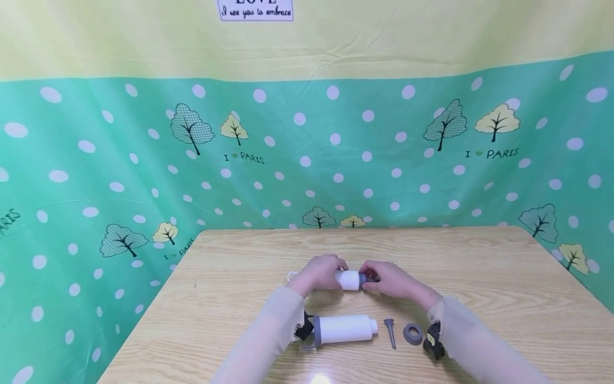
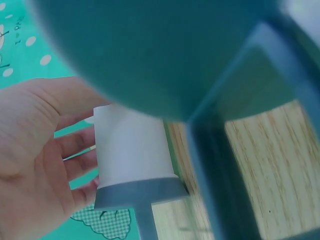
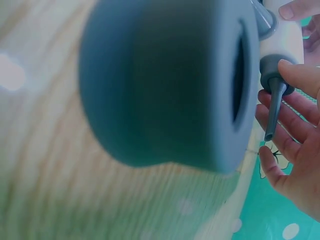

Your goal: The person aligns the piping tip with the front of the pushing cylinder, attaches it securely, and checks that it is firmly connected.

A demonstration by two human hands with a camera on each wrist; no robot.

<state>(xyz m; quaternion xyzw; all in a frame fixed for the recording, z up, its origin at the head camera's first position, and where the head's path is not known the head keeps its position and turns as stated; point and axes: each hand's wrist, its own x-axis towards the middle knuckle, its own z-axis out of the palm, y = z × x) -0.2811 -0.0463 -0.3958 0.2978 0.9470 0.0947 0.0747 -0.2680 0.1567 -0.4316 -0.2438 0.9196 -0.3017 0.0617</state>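
Note:
My left hand grips a white tube lying sideways toward the back of the table. In the left wrist view, a grey flange with a grey rod closes the rear end of this tube, and the palm stands alongside. My right hand pinches the grey collar at the tube's other end, thumb on one side and fingers behind. From that collar a thin grey nozzle sticks out between thumb and fingers. Part of a white loop shows beside the left hand.
Nearer the front lies a second white tube with a grey handled end, beside my left wrist. To its right are a loose grey nozzle and a grey ring, close to my right wrist. A patterned green curtain hangs behind the wooden table.

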